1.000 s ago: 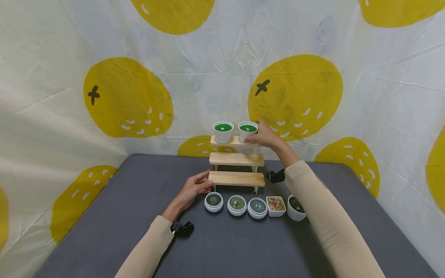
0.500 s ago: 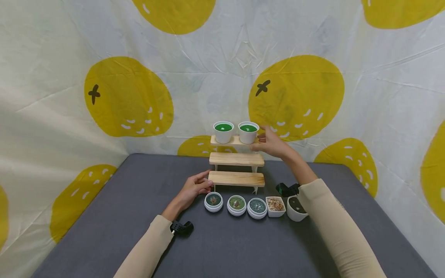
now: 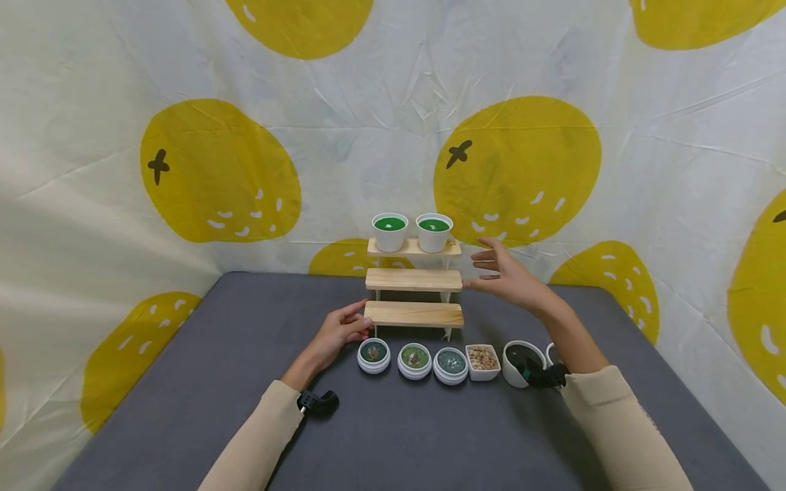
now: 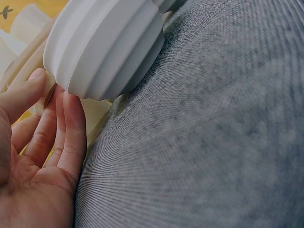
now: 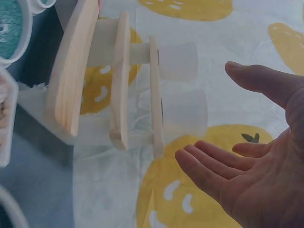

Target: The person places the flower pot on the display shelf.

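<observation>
Now the right hand (image 3: pixel 512 276) has let go of the right cup (image 3: pixel 433 244) and drawn back from it, fingers spread wide and holding nothing. That cup stands upright on the top shelf (image 3: pixel 409 249), to the hand's left and apart from it, so its placing looks finished. Farther left of the same hand, the left cup (image 3: pixel 389 243) stands upright too; both contain a green fill with a pale spot. The left hand (image 3: pixel 334 334) pinches the bottom shelf (image 3: pixel 414 314) by its end, apparently steadying it. Just beside that hand, a teal-filled jar (image 3: pixel 373 369) begins a row running rightward: a mottled-green jar (image 3: pixel 414 374), a blue-grey jar (image 3: pixel 451 380), a square dish (image 3: pixel 484 376) of pale brown granules and a dark-filled pot (image 3: pixel 513 377). A second pot (image 3: pixel 551 354) is too hidden to read.
</observation>
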A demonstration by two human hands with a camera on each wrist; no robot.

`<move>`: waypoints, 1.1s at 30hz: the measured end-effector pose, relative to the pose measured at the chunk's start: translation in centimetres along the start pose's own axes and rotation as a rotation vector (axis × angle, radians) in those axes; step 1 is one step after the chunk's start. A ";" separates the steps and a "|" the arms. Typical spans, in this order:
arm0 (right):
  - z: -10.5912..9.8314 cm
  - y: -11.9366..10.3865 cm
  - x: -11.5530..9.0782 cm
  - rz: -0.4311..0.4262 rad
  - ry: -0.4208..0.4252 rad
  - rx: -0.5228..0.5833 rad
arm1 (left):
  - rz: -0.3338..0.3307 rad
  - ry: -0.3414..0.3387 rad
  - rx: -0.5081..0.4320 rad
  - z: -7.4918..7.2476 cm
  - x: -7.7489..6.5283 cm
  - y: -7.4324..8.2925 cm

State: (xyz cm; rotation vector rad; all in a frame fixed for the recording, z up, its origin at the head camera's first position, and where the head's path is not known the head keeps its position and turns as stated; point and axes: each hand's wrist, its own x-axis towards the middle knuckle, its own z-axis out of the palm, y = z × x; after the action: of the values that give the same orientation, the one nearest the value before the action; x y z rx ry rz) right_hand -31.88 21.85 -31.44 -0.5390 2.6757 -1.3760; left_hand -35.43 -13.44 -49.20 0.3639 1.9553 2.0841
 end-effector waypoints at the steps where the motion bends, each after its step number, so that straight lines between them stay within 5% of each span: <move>1: -0.1 0.2 -0.5 -0.002 -0.002 0.004 | 0.000 -0.002 -0.002 0.0 0.0 0.1; 13: -1.3 3.4 -6.1 -0.041 -0.044 -0.013 | -0.018 -0.024 0.009 0.7 -1.2 2.0; 33: -5.2 9.1 -10.9 -0.033 -0.098 -0.162 | 0.009 0.018 0.004 0.3 -0.3 0.2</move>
State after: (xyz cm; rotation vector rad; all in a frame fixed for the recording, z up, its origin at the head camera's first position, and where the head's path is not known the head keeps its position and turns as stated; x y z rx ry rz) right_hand -25.34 34.55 -36.59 -0.6499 2.7246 -1.1153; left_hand -35.03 -13.28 -48.93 0.3567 1.9714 2.0968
